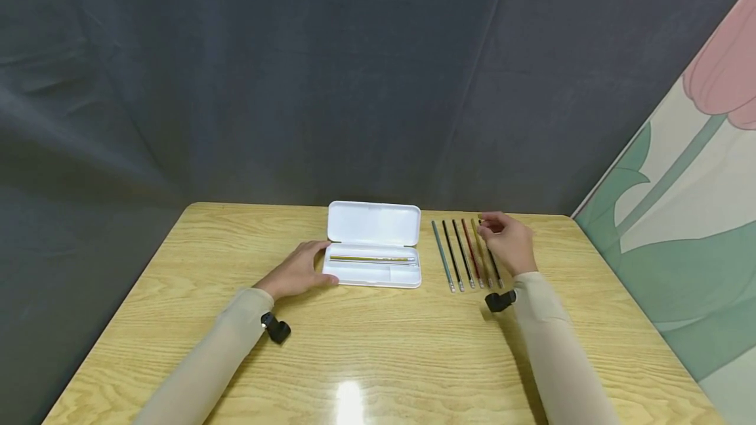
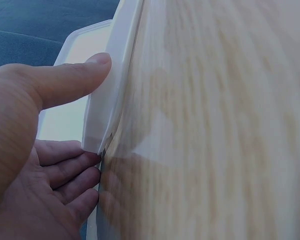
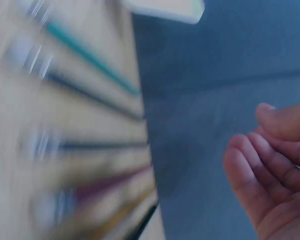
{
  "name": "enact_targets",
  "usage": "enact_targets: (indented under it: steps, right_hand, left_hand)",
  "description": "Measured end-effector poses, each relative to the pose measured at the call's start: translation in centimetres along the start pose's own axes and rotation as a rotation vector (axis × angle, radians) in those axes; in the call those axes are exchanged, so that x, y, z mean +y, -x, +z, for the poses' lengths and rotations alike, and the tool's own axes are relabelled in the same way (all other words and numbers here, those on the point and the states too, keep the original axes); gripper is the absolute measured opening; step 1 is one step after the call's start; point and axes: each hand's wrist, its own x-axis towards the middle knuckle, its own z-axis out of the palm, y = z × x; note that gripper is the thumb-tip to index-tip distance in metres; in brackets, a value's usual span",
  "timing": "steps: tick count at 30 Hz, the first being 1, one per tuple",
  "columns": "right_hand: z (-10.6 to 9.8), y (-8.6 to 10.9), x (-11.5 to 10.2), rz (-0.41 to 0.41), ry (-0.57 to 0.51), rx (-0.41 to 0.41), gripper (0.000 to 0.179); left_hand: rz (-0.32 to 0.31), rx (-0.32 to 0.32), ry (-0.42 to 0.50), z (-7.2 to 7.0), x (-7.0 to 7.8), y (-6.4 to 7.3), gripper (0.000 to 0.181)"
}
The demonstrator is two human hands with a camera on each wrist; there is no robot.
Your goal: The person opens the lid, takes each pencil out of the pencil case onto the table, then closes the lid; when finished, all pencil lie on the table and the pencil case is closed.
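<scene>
A white pencil case (image 1: 372, 275) lies with its lid (image 1: 373, 223) raised; a gold pencil (image 1: 363, 258) and a silver one lie inside. At its left end, my left hand (image 1: 301, 271) holds the case, thumb on the front wall and fingers around the end. Right of the case, several pencils lie side by side: a teal pencil (image 1: 442, 254), black ones, a red pencil (image 1: 471, 251) and a gold one, eraser ends toward me. Over the rightmost pencils is my right hand (image 1: 509, 241). The right wrist view shows its fingers loosely bent, nothing between them.
The wooden table (image 1: 378, 340) has its back edge just behind the case and pencils. A dark curtain (image 1: 331, 84) hangs behind it, and a flower-patterned cloth (image 1: 679, 235) is on the right.
</scene>
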Motion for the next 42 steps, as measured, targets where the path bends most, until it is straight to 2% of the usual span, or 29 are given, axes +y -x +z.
enact_targets:
  steps: [6, 11, 16, 20, 30, 42]
  right_hand:
    - [1.3, -0.5, -3.4, -0.022, -0.23, -0.064, 0.022]
    - [2.7, -0.8, -5.5, 0.003, -0.436, -0.114, 0.023]
    - [3.9, -1.1, -6.8, -0.009, -0.5, -0.129, 0.023]
    - [5.0, -1.0, -7.6, -0.029, -0.502, -0.157, 0.026]
    - [7.8, -0.2, -9.3, -0.078, -0.452, -0.288, 0.025]
    - [11.4, 1.4, -10.2, -0.168, -0.232, -0.474, 0.013]
  left_hand:
    - [0.003, 0.004, 0.012, 0.1, 0.1, 0.1, 0.093]
    - [-0.007, 0.004, 0.007, 0.2, 0.2, 0.1, 0.093]
    - [0.002, 0.007, 0.005, 0.1, 0.1, 0.0, 0.093]
    - [0.008, 0.011, 0.002, 0.1, 0.1, 0.0, 0.093]
    - [0.002, 0.0, -0.004, 0.3, 0.5, -0.1, 0.095]
    - [0.007, 0.001, 0.013, 0.4, 0.8, -0.5, 0.093]
